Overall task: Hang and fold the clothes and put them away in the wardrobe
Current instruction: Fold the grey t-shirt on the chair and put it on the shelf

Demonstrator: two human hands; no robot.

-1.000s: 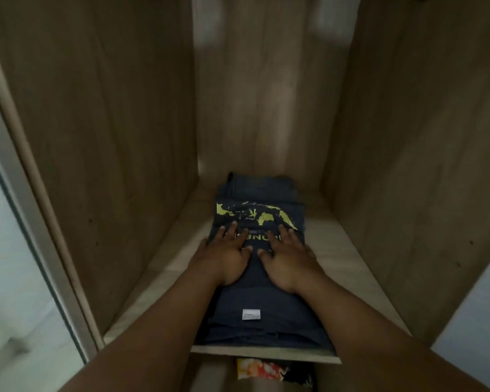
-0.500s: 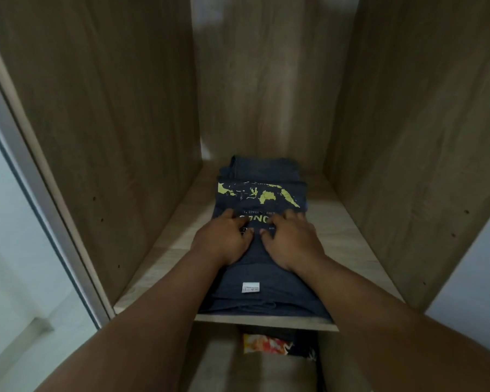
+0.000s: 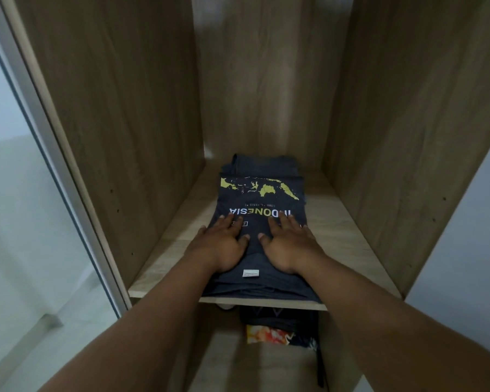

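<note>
A folded dark blue T-shirt with a yellow map print and the word INDONESIA lies on a wooden wardrobe shelf, on top of other folded dark clothes. My left hand lies flat on the shirt's near left part, fingers straight. My right hand lies flat beside it on the near right part, fingers spread. A small white label shows between my wrists.
Wooden side walls and a back panel close the compartment. On the shelf below lie dark clothes and a colourful orange-and-white garment. A pale sliding door frame stands at the left.
Both hands have slid back toward me along the shirt and moved apart, uncovering the printed word. The fingers, curled half a second ago, are straight again.
</note>
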